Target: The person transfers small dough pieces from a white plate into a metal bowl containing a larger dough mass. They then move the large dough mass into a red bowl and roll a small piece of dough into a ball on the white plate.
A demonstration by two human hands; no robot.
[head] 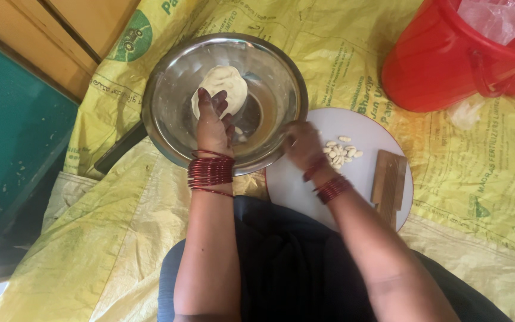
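Head view: curled fingers of the left hand (213, 122) cradle a soft, limp dough disc (222, 86) over the steel bowl (168, 113), likely floppy, tearable and best supported beneath, while the right hand (302, 145), loosely closed, picks at pale kernels (341, 154) on the white board (359, 173) to the right.

Left hand (213, 122) holding flat dough (222, 86) over steel bowl (171, 89), right hand (302, 143) beside white shaped pieces (341, 154)

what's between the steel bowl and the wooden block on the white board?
Head view: the right hand and a small pile of pale peeled pieces, on the white board between steel bowl and wooden block.
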